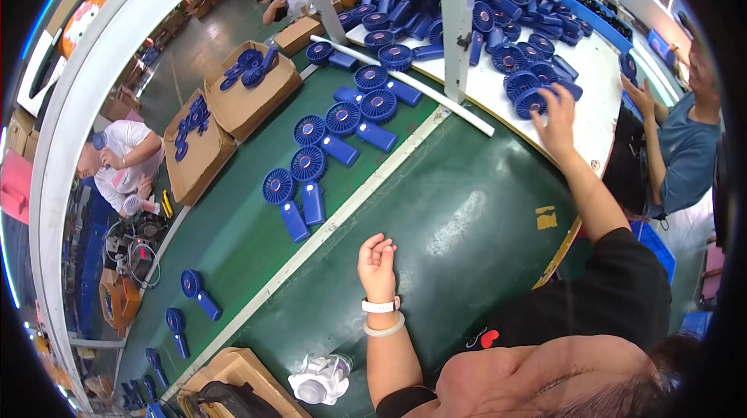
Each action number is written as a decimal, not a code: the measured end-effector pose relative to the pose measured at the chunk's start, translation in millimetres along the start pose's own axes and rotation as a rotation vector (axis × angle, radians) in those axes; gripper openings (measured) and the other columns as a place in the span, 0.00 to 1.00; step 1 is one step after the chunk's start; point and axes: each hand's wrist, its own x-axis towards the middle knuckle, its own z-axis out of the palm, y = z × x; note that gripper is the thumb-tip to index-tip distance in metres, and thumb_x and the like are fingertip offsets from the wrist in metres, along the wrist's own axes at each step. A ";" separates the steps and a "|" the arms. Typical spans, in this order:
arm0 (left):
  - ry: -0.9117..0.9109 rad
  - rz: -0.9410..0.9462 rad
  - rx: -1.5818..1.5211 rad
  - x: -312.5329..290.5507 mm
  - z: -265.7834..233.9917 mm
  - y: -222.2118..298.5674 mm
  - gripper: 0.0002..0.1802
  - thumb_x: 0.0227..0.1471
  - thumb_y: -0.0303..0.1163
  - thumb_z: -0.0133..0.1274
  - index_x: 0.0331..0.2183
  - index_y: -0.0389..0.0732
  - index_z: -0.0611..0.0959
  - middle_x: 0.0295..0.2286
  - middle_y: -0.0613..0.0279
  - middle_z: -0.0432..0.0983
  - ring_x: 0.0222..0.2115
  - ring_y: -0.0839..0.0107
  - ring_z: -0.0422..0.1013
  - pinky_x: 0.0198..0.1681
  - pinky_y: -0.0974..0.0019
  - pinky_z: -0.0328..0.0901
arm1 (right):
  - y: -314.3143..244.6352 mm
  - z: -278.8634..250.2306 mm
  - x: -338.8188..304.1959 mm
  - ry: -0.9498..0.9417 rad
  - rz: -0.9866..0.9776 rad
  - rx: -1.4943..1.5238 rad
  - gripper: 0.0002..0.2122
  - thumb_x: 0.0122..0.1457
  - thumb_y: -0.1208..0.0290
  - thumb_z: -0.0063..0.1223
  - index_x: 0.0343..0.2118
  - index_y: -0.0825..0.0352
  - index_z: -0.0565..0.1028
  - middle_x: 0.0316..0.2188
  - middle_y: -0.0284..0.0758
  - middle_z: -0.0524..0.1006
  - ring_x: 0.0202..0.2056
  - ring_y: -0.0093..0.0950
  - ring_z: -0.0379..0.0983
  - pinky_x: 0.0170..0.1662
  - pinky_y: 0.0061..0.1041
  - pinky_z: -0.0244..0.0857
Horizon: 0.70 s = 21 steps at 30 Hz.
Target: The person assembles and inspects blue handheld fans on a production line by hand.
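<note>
My left hand [377, 262] rests empty on the green table surface [459, 216], fingers loosely curled and apart; a white watch and a pale bangle sit on its wrist. My right hand [557, 116] stretches far out to the pile of blue handheld fans [482, 21] on the white table [603, 76], fingers spread over one blue fan [531, 97] at the pile's near edge. Whether it grips that fan I cannot tell. A row of blue fans [327, 150] lies on the green conveyor belt [233, 239] to my left.
Open cardboard boxes [233, 99] with fans sit across the belt. A white metal post [455, 21] and a white rod [420, 87] stand between belt and pile. A person in a blue shirt [685, 146] works at right, another in white [120, 165] at left. A white bottle [319, 383] stands near me.
</note>
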 end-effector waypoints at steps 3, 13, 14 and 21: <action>-0.008 -0.005 -0.028 -0.1 -3.3 -1.2 0.12 0.50 0.19 0.48 0.40 0.33 0.71 0.34 0.60 0.71 0.36 0.74 0.69 0.41 0.69 0.68 | -85.1 20.9 -8.0 -0.264 -0.140 0.397 0.19 0.41 0.77 0.56 0.41 0.64 0.69 0.44 0.43 0.66 0.48 0.42 0.60 0.52 0.36 0.54; 0.005 -0.143 -0.247 1.5 -6.3 2.2 0.10 0.52 0.22 0.48 0.39 0.36 0.72 0.37 0.61 0.71 0.37 0.73 0.69 0.40 0.68 0.67 | -351.7 111.7 -11.8 -0.678 -0.655 0.974 0.22 0.46 0.67 0.57 0.47 0.59 0.68 0.42 0.43 0.66 0.45 0.41 0.63 0.48 0.35 0.60; 0.018 -0.149 -0.246 1.6 -5.6 3.6 0.10 0.52 0.22 0.48 0.39 0.36 0.72 0.37 0.61 0.71 0.37 0.73 0.69 0.40 0.68 0.67 | -373.9 115.0 -13.2 -0.681 -0.659 0.904 0.24 0.47 0.64 0.56 0.49 0.56 0.67 0.42 0.44 0.66 0.44 0.43 0.63 0.48 0.36 0.60; 0.013 -0.190 -0.312 3.7 -8.3 9.7 0.12 0.51 0.22 0.48 0.40 0.37 0.72 0.37 0.61 0.72 0.36 0.72 0.69 0.40 0.66 0.67 | -457.8 121.9 -14.5 -0.947 -0.774 0.684 0.24 0.46 0.51 0.54 0.48 0.49 0.68 0.44 0.54 0.62 0.44 0.49 0.62 0.49 0.46 0.54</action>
